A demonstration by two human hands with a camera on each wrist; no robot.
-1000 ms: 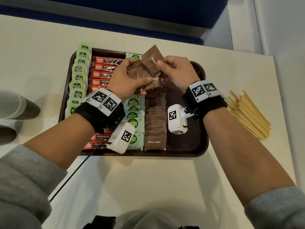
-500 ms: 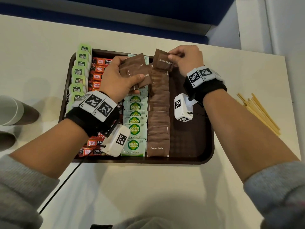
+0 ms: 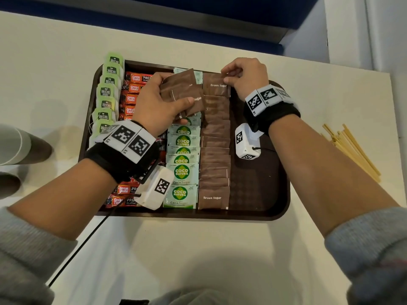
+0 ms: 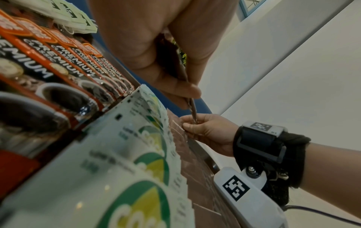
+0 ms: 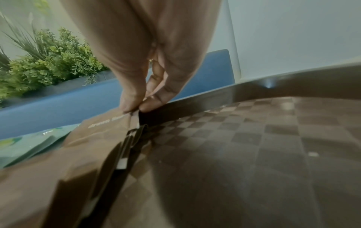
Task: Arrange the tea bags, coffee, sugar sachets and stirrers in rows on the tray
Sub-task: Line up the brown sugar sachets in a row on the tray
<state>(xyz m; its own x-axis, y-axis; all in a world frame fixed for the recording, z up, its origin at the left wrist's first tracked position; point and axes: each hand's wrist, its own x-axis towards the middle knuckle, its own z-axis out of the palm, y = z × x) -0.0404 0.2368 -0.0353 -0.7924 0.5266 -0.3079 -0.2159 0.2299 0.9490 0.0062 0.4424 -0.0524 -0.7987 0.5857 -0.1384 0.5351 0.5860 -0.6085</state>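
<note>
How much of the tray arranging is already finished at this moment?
Done: rows of tea bags, coffee sticks and coco sugar sachets on the tray. In hand: right hand sets a brown sugar sachet at that row's far end; left hand holds spare brown sachets. Left: stirrers, beside the tray.

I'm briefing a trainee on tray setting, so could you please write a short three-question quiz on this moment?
1. True or false: the stirrers already lie on the tray.
2. Which hand pinches the sugar sachet at the far end of the brown row: A left hand, B right hand?
3. Fill in: the left hand holds several spare brown ___.

Key: 1 false; 2 B; 3 sachets.
</note>
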